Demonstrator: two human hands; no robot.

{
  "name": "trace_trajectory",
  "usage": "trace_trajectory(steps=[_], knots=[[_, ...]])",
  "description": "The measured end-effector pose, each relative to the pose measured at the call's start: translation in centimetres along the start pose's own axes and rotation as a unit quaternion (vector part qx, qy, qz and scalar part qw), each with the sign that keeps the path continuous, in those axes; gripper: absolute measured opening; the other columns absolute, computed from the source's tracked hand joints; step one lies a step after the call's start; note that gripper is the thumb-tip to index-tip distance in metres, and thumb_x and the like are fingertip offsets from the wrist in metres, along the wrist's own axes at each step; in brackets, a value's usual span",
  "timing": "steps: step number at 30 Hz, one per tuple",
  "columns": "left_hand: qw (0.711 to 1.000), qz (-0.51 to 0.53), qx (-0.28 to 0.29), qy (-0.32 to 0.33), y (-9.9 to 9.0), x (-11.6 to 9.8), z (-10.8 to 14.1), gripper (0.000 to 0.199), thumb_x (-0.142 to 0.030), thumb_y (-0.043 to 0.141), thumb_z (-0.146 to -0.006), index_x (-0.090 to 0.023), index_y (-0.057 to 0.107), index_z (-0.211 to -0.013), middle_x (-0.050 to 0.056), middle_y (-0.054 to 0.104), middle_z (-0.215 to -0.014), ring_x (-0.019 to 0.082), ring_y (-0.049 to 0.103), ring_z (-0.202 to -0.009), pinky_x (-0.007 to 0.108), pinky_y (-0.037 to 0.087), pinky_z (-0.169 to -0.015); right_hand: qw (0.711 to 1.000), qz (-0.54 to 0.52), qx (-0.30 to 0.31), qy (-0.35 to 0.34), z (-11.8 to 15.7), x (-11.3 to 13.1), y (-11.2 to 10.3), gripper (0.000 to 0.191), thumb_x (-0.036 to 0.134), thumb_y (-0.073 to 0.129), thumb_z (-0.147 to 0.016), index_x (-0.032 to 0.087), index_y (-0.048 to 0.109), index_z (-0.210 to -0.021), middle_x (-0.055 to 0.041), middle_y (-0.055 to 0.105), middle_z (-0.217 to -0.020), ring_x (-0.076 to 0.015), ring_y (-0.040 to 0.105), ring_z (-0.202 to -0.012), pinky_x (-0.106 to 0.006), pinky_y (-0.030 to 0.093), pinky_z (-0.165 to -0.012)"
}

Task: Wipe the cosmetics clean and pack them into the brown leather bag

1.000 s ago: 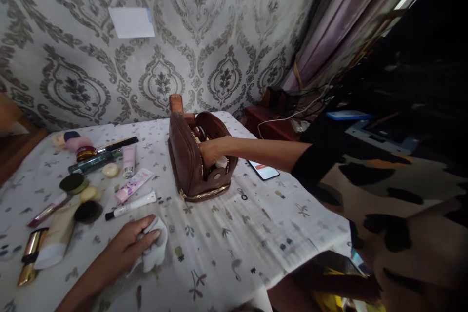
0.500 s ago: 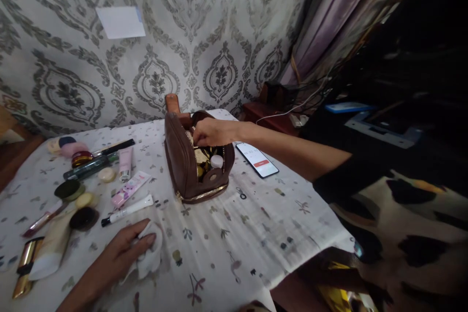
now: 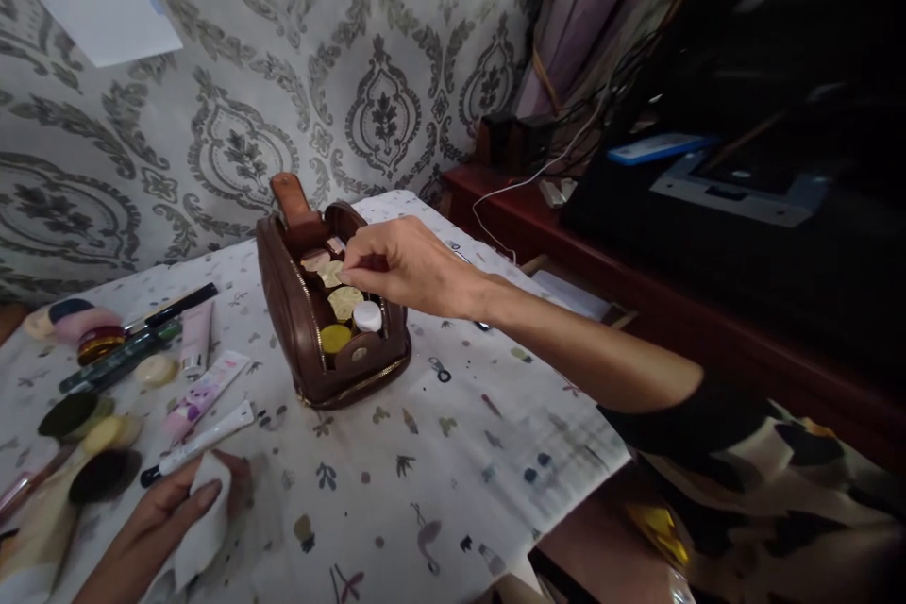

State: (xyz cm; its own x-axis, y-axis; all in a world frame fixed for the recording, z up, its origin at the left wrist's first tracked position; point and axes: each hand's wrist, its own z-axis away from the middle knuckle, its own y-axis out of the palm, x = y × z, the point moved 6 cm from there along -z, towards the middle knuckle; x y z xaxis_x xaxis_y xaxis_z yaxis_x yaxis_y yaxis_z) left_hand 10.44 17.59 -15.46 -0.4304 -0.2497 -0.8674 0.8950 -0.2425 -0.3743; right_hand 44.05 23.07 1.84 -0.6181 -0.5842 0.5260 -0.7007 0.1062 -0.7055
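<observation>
A brown zippered bag (image 3: 283, 330) stands open on the patterned tablecloth (image 3: 396, 491), with a white-lidded jar (image 3: 366, 316), a yellow round item (image 3: 335, 338) and pale scalloped pieces (image 3: 345, 302) inside. Over its right side is my right hand (image 3: 407, 266), thumb and forefinger pinched together at the edge of a pale piece; whether they grip it is unclear. At the lower left, my left hand (image 3: 166, 510) holds a crumpled white cloth (image 3: 205, 528) between thumb and fingers, beside a white tube (image 3: 205, 439) with a dark cap.
Cosmetics lie at the left, including a pink tube (image 3: 196, 338), a purple-white tube (image 3: 205, 394), a dark brush (image 3: 103, 475) and a pale round item (image 3: 156, 370). A phone, mostly hidden, lies behind my right forearm. A red-brown cabinet (image 3: 510, 217) stands right.
The view has swung right. My right hand has risen out of the bag's interior, exposing more of the contents. My left hand still holds the cloth.
</observation>
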Motion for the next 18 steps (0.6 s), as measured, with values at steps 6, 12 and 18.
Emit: trace_trajectory(steps=[6,12,18], knots=[[0.999,0.006,0.046,0.012,0.8,-1.1,0.3,0.044,-0.061,0.071,-0.074,-0.02,0.074,-0.09,0.001,0.061,-0.066,0.014,0.052,-0.059,0.023,0.048,-0.058,0.999,0.017,0.041,-0.025,-1.2,-0.1,1.0,0.015,0.015,0.059,-0.085,0.013,0.068,-0.073,0.0004,0.06,-0.071,-0.0093,0.049,-0.065,-0.025,0.032,-0.066],[0.993,0.006,0.102,0.061,2.0,-3.3,0.8,0.05,-0.065,0.065,-0.076,-0.015,0.071,-0.082,0.007,0.067,-0.08,0.021,0.06,-0.078,0.028,0.049,-0.072,0.999,-0.014,0.002,-0.047,-1.4,1.9,1.3,0.016,0.018,0.058,-0.087,0.014,0.069,-0.076,0.0005,0.062,-0.07,-0.0106,0.051,-0.064,-0.026,0.034,-0.065],[0.985,0.041,0.164,0.047,2.8,-2.8,1.1,0.045,-0.059,0.065,-0.08,-0.015,0.068,-0.089,0.004,0.063,-0.08,0.016,0.055,-0.07,0.024,0.045,-0.063,0.993,-0.042,-0.059,-0.095,-0.6,6.2,1.3,0.017,0.023,0.061,-0.09,0.017,0.069,-0.076,-0.0007,0.064,-0.072,-0.0123,0.057,-0.066,-0.026,0.039,-0.063]])
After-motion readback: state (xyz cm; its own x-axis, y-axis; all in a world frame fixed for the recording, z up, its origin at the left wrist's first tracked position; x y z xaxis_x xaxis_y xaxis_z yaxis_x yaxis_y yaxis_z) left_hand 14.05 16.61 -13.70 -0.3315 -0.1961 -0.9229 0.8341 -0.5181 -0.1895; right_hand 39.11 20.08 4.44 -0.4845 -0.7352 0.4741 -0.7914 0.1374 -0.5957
